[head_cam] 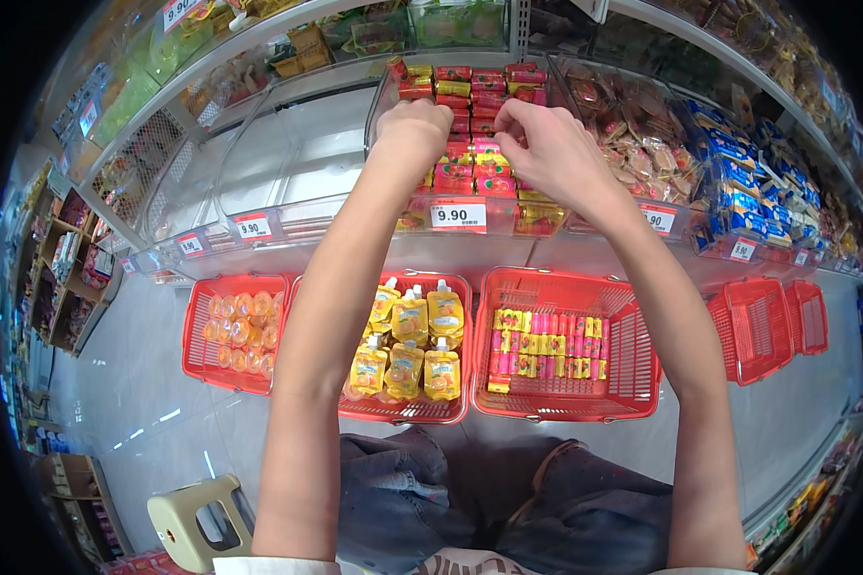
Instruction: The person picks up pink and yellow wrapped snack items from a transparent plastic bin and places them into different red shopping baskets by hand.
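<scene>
My left hand [416, 129] is over the left part of a clear plastic shelf bin, its fingers curled down among small wrapped candy rolls [454, 174] in red, pink and yellow. Whether it grips one is hidden. My right hand [539, 140] is over the same bin's right part, thumb and fingers bent with a gap between them, near the rolls; nothing shows in it. Below, a red plastic basket [636, 388] holds rows of similar rolls. Another red basket [403, 415] beside it holds yellow spouted pouches [442, 316].
At the left, a red basket [195, 338] holds orange jelly cups. More red baskets [751, 330] stand at the right. Neighbouring bins hold wrapped flat sweets [644, 151] and blue-and-white packets [741, 187]. A cream plastic stool [187, 525] is on the floor at lower left.
</scene>
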A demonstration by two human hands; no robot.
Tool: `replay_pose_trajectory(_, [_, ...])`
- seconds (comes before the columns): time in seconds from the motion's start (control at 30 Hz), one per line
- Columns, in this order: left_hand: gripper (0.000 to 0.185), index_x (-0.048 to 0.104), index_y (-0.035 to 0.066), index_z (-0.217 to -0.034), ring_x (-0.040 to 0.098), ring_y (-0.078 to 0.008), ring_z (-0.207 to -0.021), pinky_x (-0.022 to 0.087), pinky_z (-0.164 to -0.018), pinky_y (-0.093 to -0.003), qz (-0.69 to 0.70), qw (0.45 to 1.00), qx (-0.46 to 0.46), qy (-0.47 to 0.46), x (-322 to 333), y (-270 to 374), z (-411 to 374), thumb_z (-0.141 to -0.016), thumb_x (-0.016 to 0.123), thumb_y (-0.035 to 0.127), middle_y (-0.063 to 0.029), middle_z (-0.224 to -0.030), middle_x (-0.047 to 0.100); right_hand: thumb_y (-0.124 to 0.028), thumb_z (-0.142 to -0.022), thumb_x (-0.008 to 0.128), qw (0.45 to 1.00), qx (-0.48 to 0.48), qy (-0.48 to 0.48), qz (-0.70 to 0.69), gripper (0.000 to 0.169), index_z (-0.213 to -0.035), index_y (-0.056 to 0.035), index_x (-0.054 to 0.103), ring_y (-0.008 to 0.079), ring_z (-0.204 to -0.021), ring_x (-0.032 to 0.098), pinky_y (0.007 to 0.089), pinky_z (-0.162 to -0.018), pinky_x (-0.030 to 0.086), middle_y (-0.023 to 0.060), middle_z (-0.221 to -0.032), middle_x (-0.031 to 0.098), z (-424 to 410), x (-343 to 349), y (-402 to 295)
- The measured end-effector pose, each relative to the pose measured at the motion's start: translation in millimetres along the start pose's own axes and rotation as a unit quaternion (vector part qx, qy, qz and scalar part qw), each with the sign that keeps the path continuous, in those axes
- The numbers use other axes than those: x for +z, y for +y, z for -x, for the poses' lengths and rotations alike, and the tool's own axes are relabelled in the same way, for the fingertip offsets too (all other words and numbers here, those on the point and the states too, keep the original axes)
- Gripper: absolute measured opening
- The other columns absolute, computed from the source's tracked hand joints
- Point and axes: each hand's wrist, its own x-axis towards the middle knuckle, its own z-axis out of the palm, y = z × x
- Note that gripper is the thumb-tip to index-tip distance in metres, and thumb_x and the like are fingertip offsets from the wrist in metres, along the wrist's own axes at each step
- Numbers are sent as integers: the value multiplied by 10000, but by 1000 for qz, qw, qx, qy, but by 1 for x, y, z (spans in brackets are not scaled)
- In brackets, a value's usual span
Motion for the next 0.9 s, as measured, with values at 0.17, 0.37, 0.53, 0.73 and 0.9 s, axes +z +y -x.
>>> replay_pose_trajectory(0.17, [301, 691, 148, -1246, 686, -344, -1199, 578, -993, -431, -20, 994, -32, 101, 12, -8, -5, -946, 676, 131, -149, -1261, 711, -139, -943, 628, 995, -7, 54, -84, 190, -1040, 9, 697, 416, -822, 726, 501, -785, 572, 212, -850, 740, 11, 3, -11])
replay_pose_trajectory(0.37, [248, 707, 14, -1073, 763, -300, -899, 602, -811, -393, 222, 920, 116, 302, 0, 2, 22, -900, 804, 162, -116, -992, 770, -125, -902, 726, 976, -114, 149, -106, 214, -1029, 18, 631, 328, -796, 690, 433, -731, 559, 178, -917, 690, 40, -11, 1])
replay_pose_trajectory(0.53, [256, 666, 13, -1011, 667, -65, -891, 560, -797, -247, 583, 787, 203, 13, -36, 43, 86, -944, 821, 206, -21, -944, 713, -162, -860, 811, 974, -160, 128, -94, 261, -879, -7, 602, 255, -660, 580, 370, -627, 489, 102, -745, 578, 75, -54, 0])
replay_pose_trajectory(0.73, [241, 633, 33, -1036, 679, -86, -942, 562, -824, -250, 584, 772, 235, -94, -20, 83, 139, -918, 833, 100, -37, -1023, 696, -67, -881, 813, 969, -88, -179, -145, 244, -836, -32, 576, 52, -683, 536, 237, -570, 441, -5, -756, 549, 120, -86, 2])
replay_pose_trajectory(0.9, [232, 575, 54, -998, 672, -39, -930, 529, -804, -211, 622, 694, 188, -311, 56, 117, 151, -934, 797, 39, -12, -1002, 687, -139, -821, 835, 943, -66, -290, -153, 284, -819, -16, 579, 299, -629, 532, 381, -619, 463, 118, -692, 563, 165, -54, 41])
